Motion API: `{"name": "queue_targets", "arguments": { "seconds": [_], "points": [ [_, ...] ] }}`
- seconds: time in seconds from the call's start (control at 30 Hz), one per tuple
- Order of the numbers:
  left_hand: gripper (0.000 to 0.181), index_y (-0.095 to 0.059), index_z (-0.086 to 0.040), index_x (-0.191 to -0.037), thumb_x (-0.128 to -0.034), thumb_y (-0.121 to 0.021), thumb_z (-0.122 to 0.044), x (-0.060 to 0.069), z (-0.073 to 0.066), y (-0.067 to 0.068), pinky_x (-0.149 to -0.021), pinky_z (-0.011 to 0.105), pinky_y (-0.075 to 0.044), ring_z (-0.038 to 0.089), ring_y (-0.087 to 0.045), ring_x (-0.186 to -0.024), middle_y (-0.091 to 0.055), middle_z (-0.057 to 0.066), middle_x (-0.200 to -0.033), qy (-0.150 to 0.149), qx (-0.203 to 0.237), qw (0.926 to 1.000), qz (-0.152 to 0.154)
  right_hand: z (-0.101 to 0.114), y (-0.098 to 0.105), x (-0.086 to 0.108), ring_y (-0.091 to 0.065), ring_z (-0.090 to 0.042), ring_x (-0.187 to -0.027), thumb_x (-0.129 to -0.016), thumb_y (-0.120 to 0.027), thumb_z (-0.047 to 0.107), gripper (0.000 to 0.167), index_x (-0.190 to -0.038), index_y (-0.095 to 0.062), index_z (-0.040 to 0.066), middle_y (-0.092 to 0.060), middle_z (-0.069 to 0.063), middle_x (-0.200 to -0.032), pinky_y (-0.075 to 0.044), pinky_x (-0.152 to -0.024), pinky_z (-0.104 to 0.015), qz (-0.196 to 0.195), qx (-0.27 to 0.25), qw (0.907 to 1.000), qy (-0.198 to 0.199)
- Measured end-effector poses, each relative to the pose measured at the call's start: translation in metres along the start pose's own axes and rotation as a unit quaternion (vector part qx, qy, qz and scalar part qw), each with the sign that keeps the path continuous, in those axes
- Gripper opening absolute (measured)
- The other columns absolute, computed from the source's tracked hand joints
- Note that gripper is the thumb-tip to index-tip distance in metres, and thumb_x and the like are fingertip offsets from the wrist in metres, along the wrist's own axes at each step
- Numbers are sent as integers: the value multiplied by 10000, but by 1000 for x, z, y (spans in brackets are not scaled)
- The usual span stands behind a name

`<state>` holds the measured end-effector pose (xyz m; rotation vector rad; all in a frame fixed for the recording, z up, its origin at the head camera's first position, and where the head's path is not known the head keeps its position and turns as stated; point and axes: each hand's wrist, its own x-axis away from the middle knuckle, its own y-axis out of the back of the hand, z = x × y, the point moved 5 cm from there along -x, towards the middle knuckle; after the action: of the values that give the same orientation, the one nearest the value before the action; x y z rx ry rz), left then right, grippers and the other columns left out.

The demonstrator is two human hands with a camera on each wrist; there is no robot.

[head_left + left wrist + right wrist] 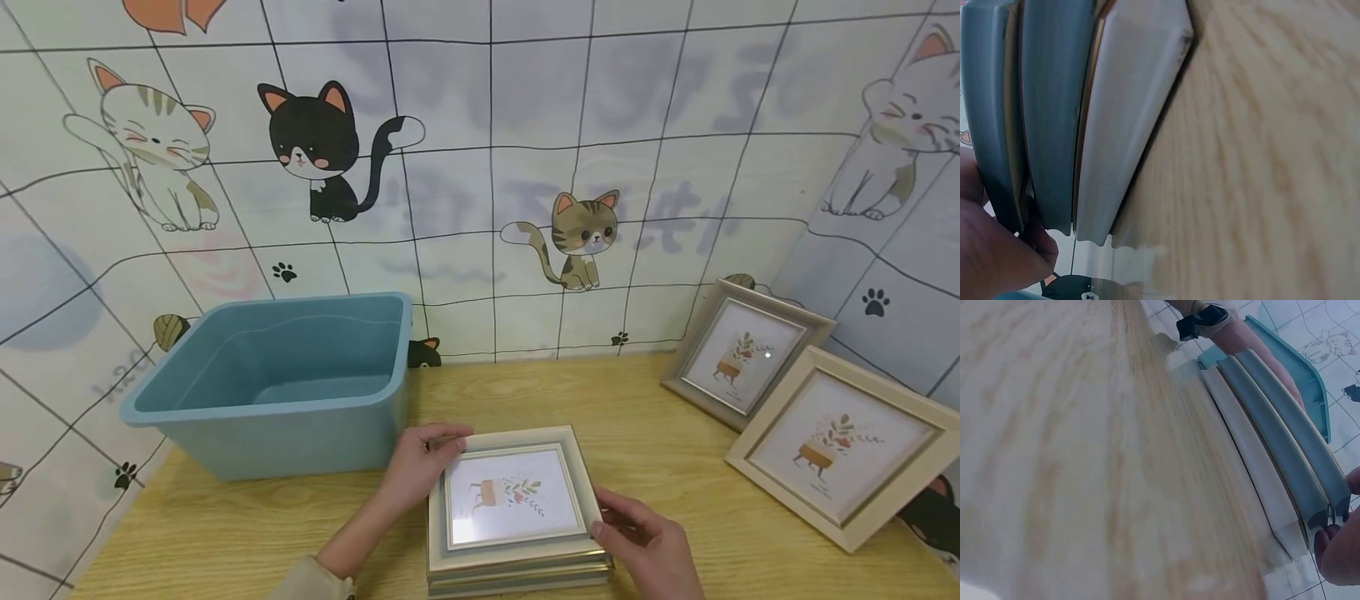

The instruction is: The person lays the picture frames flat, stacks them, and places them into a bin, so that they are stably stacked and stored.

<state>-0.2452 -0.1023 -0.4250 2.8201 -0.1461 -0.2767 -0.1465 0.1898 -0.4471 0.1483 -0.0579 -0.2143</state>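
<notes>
Several picture frames lie stacked on the table, three of them visible in the wrist views. On top is a cream-bordered picture frame (pixel 513 496) holding a plant print turned sideways. My left hand (pixel 420 467) grips its far left corner, thumb above and a fingertip in the gap beneath, as the left wrist view shows. At its right edge, my right hand (pixel 652 542) pinches the same frame, fingertips at the gap in the right wrist view. Below it are a second picture frame (pixel 1054 125) with a blue-green side and a bottom picture frame (pixel 1129 112) with a whitish side.
A blue plastic tub (pixel 270 442) stands at the left, near the wall. Two more picture frames, one greyish (pixel 742 354) and one cream (pixel 840 450), lean at the right. Cat-printed sheeting (pixel 450 192) covers the walls behind the wooden table (pixel 637 417).
</notes>
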Motion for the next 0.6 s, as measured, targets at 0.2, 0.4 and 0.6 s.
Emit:
{"name": "queue_targets", "arguments": {
  "seconds": [0.2, 0.4, 0.6],
  "points": [
    [165, -802, -53, -1085, -954, -704, -74, -3, 4, -1, -1000, 417, -477, 298, -616, -1222, -749, 88, -1142, -34, -23, 10000, 48, 0, -1, -2, -693, -158, -955, -875, -754, -39, 419, -1282, -668, -85, -706, -196, -1189, -563, -792, -256, 159, -106, 9996, -221],
    [159, -803, -43, -1075, -949, -709, -67, -4, 9, -1, -1000, 371, -474, 301, -617, -1227, -760, 72, -1113, -44, 35, 10000, 54, 2, -1, -2, -683, -255, -1026, -886, -751, -26, 425, -1299, -664, -71, -704, -185, -1201, -562, -792, -260, 241, -61, 9992, -309],
    [164, -798, -30, -1082, -955, -704, -72, -4, 9, -1, -945, 317, -497, 315, -618, -1217, -758, 85, -1113, -52, 35, 9999, 150, 1, -1, -2, -671, -282, -1060, -899, -746, -12, 428, -1315, -659, -57, -699, -179, -1219, -566, -790, -270, 309, -26, 9990, -315]
  ]
}}
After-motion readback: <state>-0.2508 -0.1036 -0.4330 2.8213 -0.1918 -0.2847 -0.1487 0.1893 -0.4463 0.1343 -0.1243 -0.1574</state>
